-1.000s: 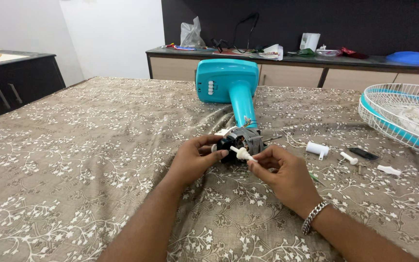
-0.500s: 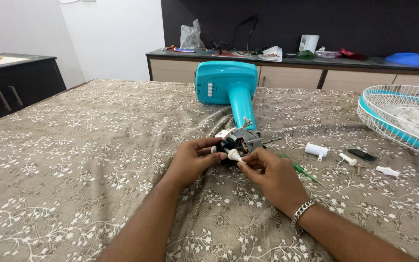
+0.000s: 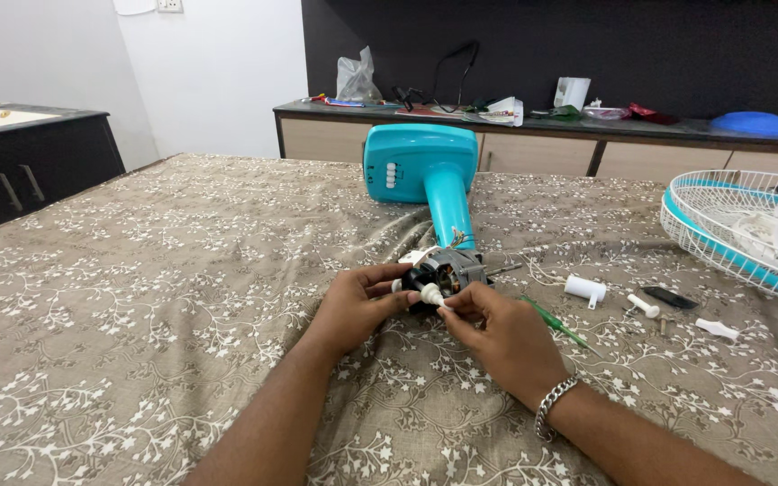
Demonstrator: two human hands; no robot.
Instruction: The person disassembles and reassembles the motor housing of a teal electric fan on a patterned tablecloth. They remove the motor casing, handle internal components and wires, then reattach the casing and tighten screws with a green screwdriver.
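Head view: a table under a brown floral tablecloth (image 3: 137, 297) fills the picture, with a dark counter (image 3: 533, 126) of clutter beyond its far edge. A turquoise fan stand (image 3: 429, 180) lies mid-table, base toward the far edge. At the right edge sits a white and turquoise fan grille (image 3: 740, 234) holding white parts. The fan motor (image 3: 447, 273) rests at the stand's near end. The left hand (image 3: 357, 306) grips the motor's side; the right hand (image 3: 497, 337) pinches a small white knob (image 3: 430, 293) on its front. A green screwdriver (image 3: 556, 324) and white plastic pieces (image 3: 584, 289) lie just right.
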